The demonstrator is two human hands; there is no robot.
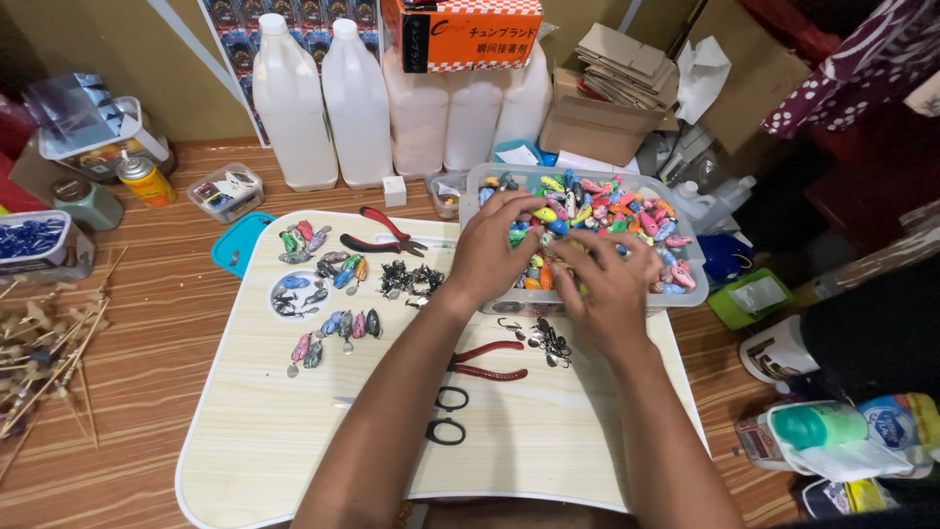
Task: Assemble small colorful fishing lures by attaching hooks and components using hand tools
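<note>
On the left of the pale counter (pixel 548 451) lie small painted fishing lures (pixel 328 289) in rows, then a heap of dark hooks (pixel 411 281) with red pliers (pixel 387 233) above it. The left hand (pixel 494 253) has its fingers spread and dips into the clear tub (pixel 685 294) full of bright little lures (pixel 612 211), which sits at the far right of the counter. Just beside it the right hand (pixel 605 284) reaches in too, fingers curled down on the lures, with more red pliers (pixel 487 360) and black scissors (pixel 447 414) lying near the wrists.

Our hands (pixel 548 260) cover part of the clear tub (pixel 690 284), so we cannot tell which small coloured lures (pixel 627 211) our fingertips touch; scissors (pixel 446 416) lie half hidden beneath our left forearm.
</note>
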